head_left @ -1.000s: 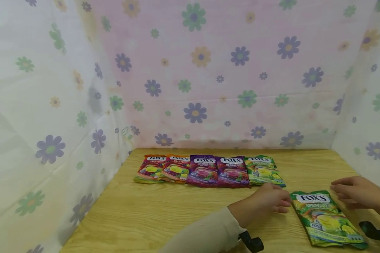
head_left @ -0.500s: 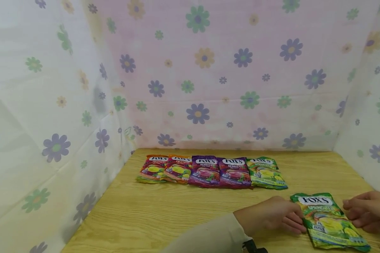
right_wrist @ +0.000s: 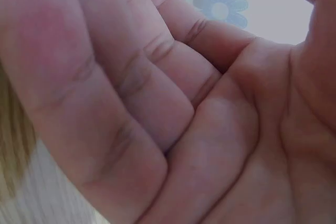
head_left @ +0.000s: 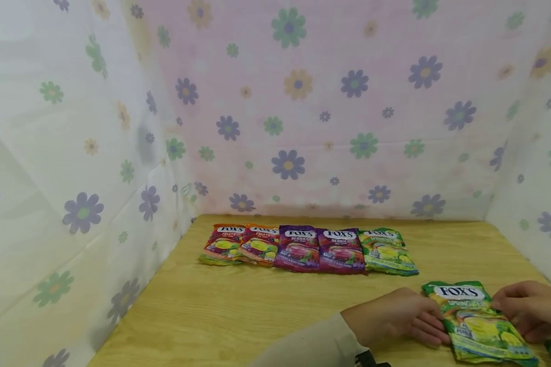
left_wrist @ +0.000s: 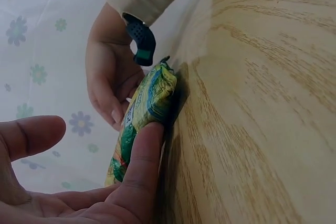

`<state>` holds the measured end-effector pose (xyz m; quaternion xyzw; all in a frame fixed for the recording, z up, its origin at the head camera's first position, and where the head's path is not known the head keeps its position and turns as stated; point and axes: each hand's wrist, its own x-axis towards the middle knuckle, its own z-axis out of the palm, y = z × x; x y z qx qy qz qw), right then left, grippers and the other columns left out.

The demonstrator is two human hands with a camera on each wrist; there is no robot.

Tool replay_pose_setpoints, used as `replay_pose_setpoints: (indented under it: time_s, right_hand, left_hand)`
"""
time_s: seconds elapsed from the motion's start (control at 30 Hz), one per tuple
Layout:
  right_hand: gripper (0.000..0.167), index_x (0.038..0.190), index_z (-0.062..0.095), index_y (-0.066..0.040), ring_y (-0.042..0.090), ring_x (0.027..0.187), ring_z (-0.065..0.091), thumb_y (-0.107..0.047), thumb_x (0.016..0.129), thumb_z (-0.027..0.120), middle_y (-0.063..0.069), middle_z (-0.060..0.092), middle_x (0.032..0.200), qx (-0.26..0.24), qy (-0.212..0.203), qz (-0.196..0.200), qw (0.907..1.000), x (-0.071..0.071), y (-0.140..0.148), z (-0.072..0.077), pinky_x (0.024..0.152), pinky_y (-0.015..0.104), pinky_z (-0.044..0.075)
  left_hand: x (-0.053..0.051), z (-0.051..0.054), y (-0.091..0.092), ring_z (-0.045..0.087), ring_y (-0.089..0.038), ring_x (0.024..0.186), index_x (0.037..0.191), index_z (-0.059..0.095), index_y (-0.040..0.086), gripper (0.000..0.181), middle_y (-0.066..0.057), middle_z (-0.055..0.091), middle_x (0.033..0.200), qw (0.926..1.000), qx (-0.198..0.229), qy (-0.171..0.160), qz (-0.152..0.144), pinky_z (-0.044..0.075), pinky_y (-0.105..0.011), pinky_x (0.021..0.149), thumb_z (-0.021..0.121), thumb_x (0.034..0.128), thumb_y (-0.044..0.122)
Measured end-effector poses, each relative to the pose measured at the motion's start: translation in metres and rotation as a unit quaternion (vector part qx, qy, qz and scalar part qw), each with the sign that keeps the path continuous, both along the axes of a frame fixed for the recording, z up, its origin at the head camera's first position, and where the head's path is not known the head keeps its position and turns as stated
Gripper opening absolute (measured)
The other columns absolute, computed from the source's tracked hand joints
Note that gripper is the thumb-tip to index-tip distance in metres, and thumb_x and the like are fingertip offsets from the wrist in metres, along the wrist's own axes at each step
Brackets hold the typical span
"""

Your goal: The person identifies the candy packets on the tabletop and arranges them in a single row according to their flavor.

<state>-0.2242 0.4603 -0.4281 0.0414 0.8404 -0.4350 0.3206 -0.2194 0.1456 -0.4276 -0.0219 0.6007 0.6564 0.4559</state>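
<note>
A green and yellow Fox's Spring Tea candy bag [head_left: 479, 326] lies face up at the table's front right. On its left side, my left hand [head_left: 406, 317] touches the edge. The left wrist view shows a straight finger [left_wrist: 142, 161] against the bag's side, with the thumb held apart. My right hand [head_left: 534, 308] is at the bag's right edge, its fingertips touching the upper right side. In the right wrist view its fingers are slightly bent and the palm fills the picture; only a green corner of the bag shows there.
A row of candy bags lies at the back: two orange Fruits bags [head_left: 258, 245], two purple Berries bags [head_left: 298, 250] and a green Spring Tea bag [head_left: 387, 252] at the right end. Flowered cloth walls [head_left: 321, 107] enclose the wooden table [head_left: 239, 316].
My left hand has moved right and towards me, up to the front bag's left edge. My right hand has come down beside its right edge and now touches it. The back row stays put.
</note>
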Motion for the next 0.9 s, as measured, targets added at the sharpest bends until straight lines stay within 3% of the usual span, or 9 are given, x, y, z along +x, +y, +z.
replay_pose_setpoints:
  time_s: [0.23,0.47,0.7,0.77,0.9]
  right_hand:
    - [0.043,0.125,0.058,0.011,0.013,0.057,0.055,-0.027,0.107,0.053,0.002,0.067,0.090,0.038,0.043,-0.006,0.9983,-0.007,-0.003,0.010,0.058,0.032,0.052]
    - [0.049,0.128,0.055,0.015,0.014,0.059,0.054,-0.029,0.107,0.054,0.003,0.063,0.080,0.036,0.061,-0.002,0.9975,-0.012,-0.008,0.020,0.057,0.032,0.052]
    - [0.051,0.131,0.052,0.017,0.013,0.056,0.046,-0.028,0.108,0.054,0.000,0.054,0.068,0.018,0.074,0.008,0.9970,-0.016,-0.008,0.022,0.054,0.031,0.048]
    - [0.054,0.133,0.051,0.018,0.013,0.057,0.048,-0.030,0.107,0.055,0.001,0.056,0.070,0.023,0.082,0.005,0.9964,-0.018,-0.008,0.022,0.055,0.032,0.048]
    - [0.063,0.138,0.044,0.022,0.012,0.058,0.049,-0.033,0.108,0.055,0.002,0.060,0.076,0.024,0.102,0.008,0.9945,-0.019,-0.008,0.023,0.056,0.032,0.050]
  left_hand:
    - [-0.004,0.003,0.004,0.067,-0.042,0.120,0.094,0.073,-0.002,0.016,-0.017,0.075,0.095,0.9996,0.025,0.010,-0.003,0.049,-0.052,0.108,0.063,0.0980,0.011]
    - [-0.004,0.004,0.006,0.069,-0.041,0.117,0.092,0.073,-0.001,0.015,-0.016,0.074,0.093,0.9993,0.025,0.014,0.023,0.052,-0.048,0.106,0.064,0.0975,0.009]
    - [-0.008,0.004,0.005,0.072,-0.039,0.113,0.093,0.073,0.002,0.012,-0.014,0.074,0.092,0.9983,0.027,0.042,0.029,0.056,-0.045,0.102,0.066,0.0972,0.011]
    - [-0.010,0.006,0.005,0.073,-0.038,0.110,0.094,0.072,0.003,0.010,-0.014,0.073,0.091,0.9979,0.029,0.050,0.030,0.058,-0.044,0.099,0.067,0.0964,0.010]
    - [-0.016,0.010,0.005,0.076,-0.032,0.090,0.097,0.070,0.006,0.005,-0.013,0.071,0.091,0.9960,0.043,0.072,0.030,0.062,-0.041,0.091,0.067,0.0961,0.010]
